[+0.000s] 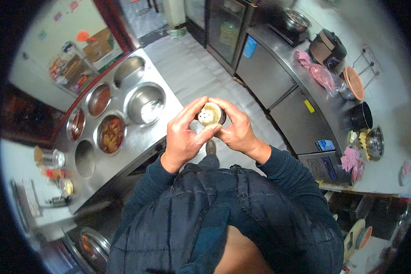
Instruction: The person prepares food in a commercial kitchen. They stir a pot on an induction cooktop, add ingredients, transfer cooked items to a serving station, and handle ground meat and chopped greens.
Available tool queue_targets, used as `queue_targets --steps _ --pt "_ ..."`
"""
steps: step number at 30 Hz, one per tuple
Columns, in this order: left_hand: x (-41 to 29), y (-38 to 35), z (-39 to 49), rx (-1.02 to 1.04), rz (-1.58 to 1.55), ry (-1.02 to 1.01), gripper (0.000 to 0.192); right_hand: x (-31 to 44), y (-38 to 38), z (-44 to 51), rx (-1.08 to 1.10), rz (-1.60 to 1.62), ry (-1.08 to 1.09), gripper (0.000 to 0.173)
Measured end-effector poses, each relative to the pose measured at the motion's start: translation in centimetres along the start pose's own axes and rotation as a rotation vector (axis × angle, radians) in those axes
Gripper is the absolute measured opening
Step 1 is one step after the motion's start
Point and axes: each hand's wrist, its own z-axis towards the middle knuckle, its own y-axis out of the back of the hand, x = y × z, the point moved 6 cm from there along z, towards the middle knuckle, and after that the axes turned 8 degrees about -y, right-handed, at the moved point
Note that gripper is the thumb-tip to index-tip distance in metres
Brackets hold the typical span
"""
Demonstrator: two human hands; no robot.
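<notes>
Between both hands, in front of my body, is a small round container with a pale top pierced by several holes, like a shaker. My left hand wraps its left side, thumb across the near edge. On the right side my right hand closes around it, and the fingertips of both hands meet at the far rim. The container's lower part is hidden by the fingers and by its own top. It is held over the tiled floor, beside the steel counter with round pans.
At left, a steel counter holds an empty steel pot, a pan of reddish-brown food and other round pans. To the right, a steel counter with cabinet doors bears a rice cooker, a pink bag and bowls.
</notes>
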Motion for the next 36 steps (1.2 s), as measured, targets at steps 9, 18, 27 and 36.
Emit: queue_targets --steps 9,18,27,36 --pt "8.4 -13.7 16.2 0.064 -0.26 -0.082 0.065 -9.4 12.8 10.3 -0.289 -0.256 -0.153 0.059" --pt "13.5 -25.1 29.5 0.261 -0.446 -0.093 0.072 -15.6 23.8 18.7 -0.454 -0.413 -0.087 0.063" --pt "27.1 -26.6 34.6 0.077 -0.129 0.156 0.075 -31.6 46.1 31.4 -0.453 -0.63 -0.175 0.065" --pt "31.8 -26.8 34.4 -0.151 0.205 0.612 0.055 -50.0 67.8 48.1 -0.063 -1.289 -0.433 0.051"
